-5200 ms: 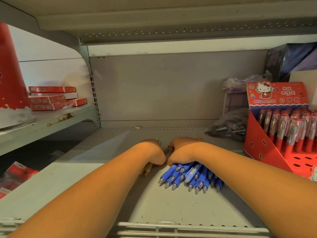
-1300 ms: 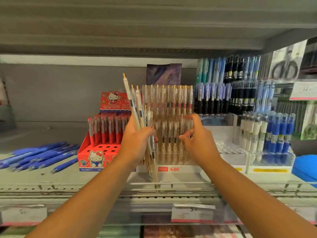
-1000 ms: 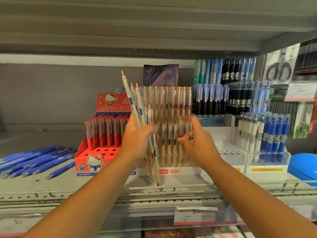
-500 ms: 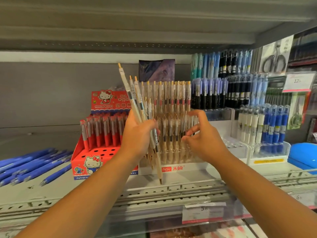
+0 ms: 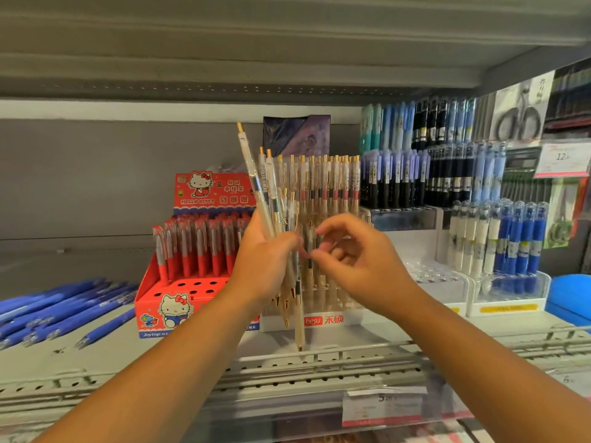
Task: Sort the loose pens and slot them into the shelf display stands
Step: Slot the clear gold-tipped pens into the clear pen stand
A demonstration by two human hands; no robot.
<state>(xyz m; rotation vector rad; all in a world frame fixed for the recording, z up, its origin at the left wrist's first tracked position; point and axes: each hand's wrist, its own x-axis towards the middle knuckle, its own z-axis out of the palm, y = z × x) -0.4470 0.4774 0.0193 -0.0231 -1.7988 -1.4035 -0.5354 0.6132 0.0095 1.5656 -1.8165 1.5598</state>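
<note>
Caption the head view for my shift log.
Left hand grips a bunch of cream pens before the hesu display stand; right hand curls at the bunch.

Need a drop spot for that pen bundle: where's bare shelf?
Bare shelf behind the loose blue pens, left of the red box. Narrow strip in front of the clear stand. Right of that, pen stands sit side by side.

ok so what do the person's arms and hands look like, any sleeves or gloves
The left forearm and right forearm are bare to the picture's edge, no sleeves in view. The left hand and right hand wear no gloves; no rings, watch or bracelet show.
</note>
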